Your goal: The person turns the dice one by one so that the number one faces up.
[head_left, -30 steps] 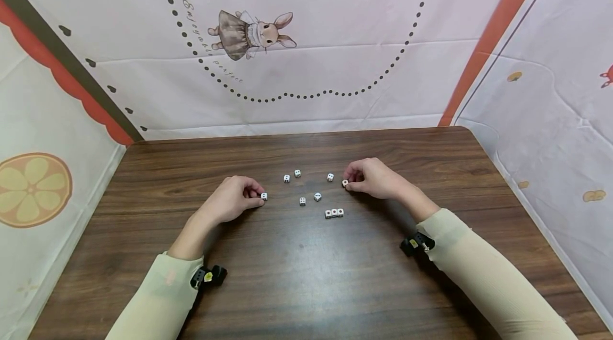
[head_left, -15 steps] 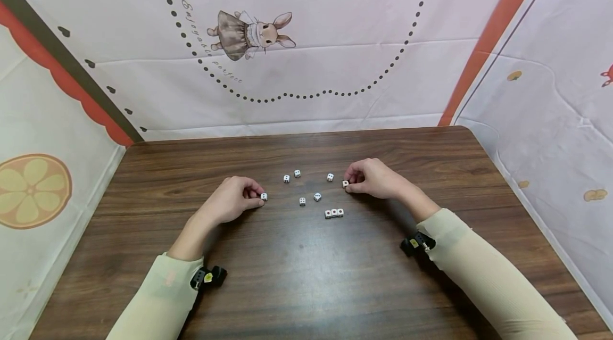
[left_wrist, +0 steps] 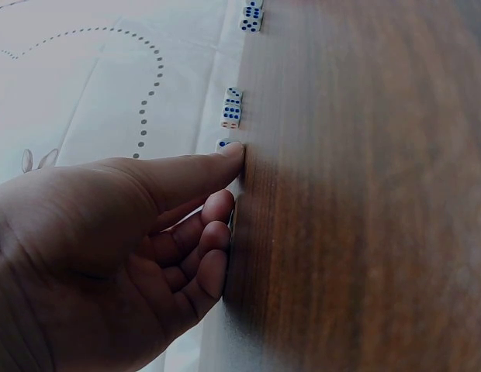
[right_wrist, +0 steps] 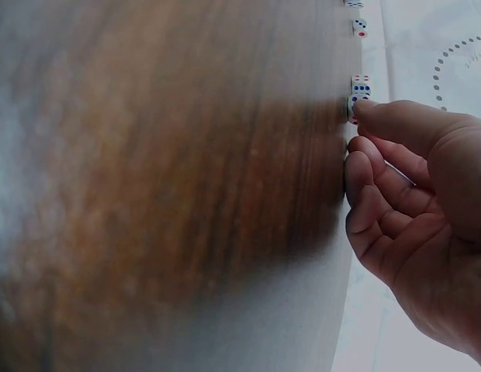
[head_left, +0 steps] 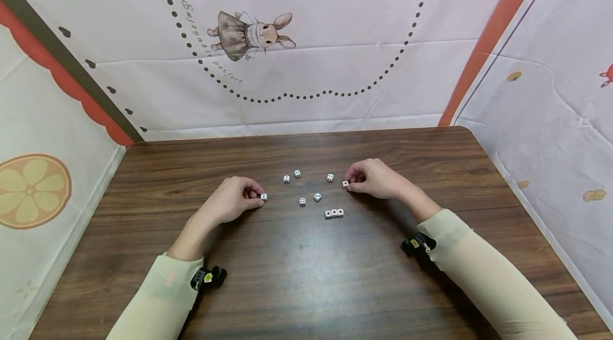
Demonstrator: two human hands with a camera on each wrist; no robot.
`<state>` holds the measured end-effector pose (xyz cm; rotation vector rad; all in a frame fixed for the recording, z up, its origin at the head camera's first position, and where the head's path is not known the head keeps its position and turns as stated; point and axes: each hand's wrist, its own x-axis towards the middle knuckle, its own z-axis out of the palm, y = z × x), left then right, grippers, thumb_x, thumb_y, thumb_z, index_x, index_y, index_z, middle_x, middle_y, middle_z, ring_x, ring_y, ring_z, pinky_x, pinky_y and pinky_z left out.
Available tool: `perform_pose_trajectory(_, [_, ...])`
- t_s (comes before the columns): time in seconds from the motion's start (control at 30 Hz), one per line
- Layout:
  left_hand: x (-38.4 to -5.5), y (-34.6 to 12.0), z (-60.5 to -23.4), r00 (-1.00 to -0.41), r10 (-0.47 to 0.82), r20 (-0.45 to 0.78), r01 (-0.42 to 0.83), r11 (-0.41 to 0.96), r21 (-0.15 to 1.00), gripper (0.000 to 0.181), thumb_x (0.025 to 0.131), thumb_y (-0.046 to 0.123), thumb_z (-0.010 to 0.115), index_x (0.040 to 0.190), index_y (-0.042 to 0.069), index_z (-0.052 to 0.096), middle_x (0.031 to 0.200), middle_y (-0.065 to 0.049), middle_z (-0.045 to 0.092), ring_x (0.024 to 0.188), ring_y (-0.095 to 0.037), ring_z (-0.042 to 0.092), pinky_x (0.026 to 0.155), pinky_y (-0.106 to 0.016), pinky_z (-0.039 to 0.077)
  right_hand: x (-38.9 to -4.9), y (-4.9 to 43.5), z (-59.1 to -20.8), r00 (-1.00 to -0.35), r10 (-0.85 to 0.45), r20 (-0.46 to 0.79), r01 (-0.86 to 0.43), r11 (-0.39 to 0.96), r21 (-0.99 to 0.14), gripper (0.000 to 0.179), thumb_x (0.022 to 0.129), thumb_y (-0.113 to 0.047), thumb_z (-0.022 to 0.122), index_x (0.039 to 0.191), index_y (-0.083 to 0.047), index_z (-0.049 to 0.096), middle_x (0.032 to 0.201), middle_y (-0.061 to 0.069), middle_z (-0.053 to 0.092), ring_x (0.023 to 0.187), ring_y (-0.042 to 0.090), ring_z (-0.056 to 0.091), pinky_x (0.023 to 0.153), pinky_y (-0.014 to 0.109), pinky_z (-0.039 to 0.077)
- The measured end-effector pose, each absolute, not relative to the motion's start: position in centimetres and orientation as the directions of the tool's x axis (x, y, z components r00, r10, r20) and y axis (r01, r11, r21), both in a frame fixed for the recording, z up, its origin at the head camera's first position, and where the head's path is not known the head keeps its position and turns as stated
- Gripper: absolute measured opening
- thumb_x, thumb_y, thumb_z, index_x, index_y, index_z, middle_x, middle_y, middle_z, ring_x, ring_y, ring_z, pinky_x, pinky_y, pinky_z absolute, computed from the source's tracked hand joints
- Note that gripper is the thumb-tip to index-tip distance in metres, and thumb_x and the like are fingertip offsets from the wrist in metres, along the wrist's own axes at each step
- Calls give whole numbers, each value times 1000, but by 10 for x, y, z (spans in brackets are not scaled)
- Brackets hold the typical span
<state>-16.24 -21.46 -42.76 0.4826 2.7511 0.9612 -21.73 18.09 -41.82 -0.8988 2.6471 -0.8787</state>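
On the left, my left hand (head_left: 233, 198) pinches a white die (head_left: 264, 197) between thumb and fingers at table level. In the left wrist view the thumb covers most of that die (left_wrist: 223, 145). My right hand (head_left: 375, 179) likewise pinches another die (head_left: 345, 184); the right wrist view shows its blue pips beside the thumb tip. Between the hands lie several loose dice, among them one (head_left: 330, 177) close to the right fingers and one (head_left: 286, 179) nearer the left. Three dice (head_left: 334, 213) stand side by side in a short row, single pips up.
The brown wooden table (head_left: 297, 287) has a printed cloth (head_left: 335, 21) hanging behind it and at both sides. Two more loose dice lie mid-table, one (head_left: 303, 201) and another turned at an angle (head_left: 317, 197). A wrist camera (head_left: 208, 276) sits on the left sleeve.
Almost nothing differs. The right hand and its die have shifted very slightly toward the person; the left hand and the other dice stay where they were.
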Motion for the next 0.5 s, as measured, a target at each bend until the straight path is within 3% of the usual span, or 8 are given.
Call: perform_pose_trajectory(0.5, [-163,-215,-427,-927,370,-66,249,737,628,8,92,14,84,97,12,78,82,5,66,78,-15,59,72,-32,48,-210,186,-412,-794,-608,-14,-483,644,-593,7,93,-12,82,95,-12,76,79,-9,67,75,11,61,72,34,50])
